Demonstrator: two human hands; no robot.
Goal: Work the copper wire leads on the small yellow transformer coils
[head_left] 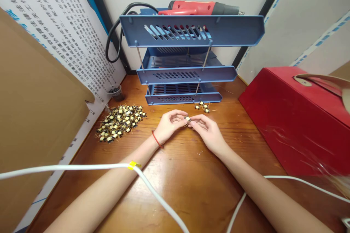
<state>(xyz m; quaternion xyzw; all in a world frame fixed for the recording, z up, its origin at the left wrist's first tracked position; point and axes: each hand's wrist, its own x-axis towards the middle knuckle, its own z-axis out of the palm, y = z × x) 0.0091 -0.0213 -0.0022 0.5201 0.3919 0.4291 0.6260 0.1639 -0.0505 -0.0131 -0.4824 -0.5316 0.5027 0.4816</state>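
Between my fingertips is one small component (187, 119), yellow-topped with a dark base, which looks like a tiny transformer. My left hand (172, 123) pinches it from the left, a red cord round the wrist. From the other side my right hand (206, 131) closes thumb and fingers on its right edge. Just beyond my right hand lies a small group of similar components (202, 106). A large heap of the same kind, with thin copper-coloured leads (120, 122), spreads on the table to the left.
A blue three-tier tray rack (183, 74) stands at the back, bearing a red heat gun (191, 7). A clear cup of dark bits (116, 93) is at back left. At right sits a red box (300, 116). A white cable (82, 167) crosses above my left forearm.
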